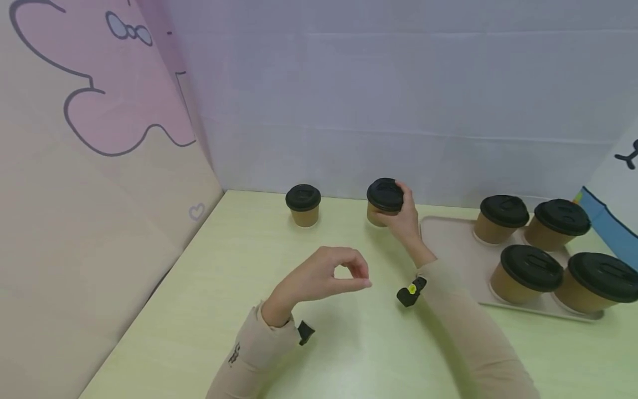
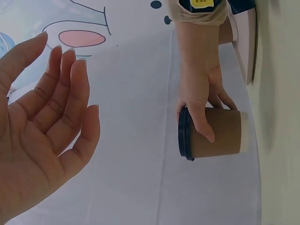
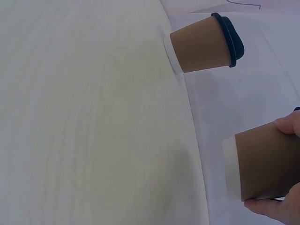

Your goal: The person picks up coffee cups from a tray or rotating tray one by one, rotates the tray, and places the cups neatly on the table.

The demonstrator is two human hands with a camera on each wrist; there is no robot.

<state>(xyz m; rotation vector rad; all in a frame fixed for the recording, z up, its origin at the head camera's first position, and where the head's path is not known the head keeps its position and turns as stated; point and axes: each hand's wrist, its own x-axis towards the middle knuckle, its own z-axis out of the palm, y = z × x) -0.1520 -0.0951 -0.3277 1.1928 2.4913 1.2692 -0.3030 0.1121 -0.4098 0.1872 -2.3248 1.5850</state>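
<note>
The right hand [image 1: 406, 219] grips a lidded cup [image 1: 384, 202] near the table's [image 1: 199, 310] far edge, beside the tray [image 1: 448, 244]; seemingly a placing step. The left hand [image 1: 324, 274] hovers, loosely curled, holding nothing; next comes a clean release.

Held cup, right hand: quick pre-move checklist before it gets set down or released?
1. Grip: right hand wraps the held cup at lid and side: ok.
2. Lid seated on the cup: ok.
3. Cup base on the table: cannot tell; it looks tilted.
4. Gap to the standing cup: apart, ok.
5. Left hand holds nothing and is clear of the cups: ok.
6. Tray holds four lidded cups, upright: ok.
</note>
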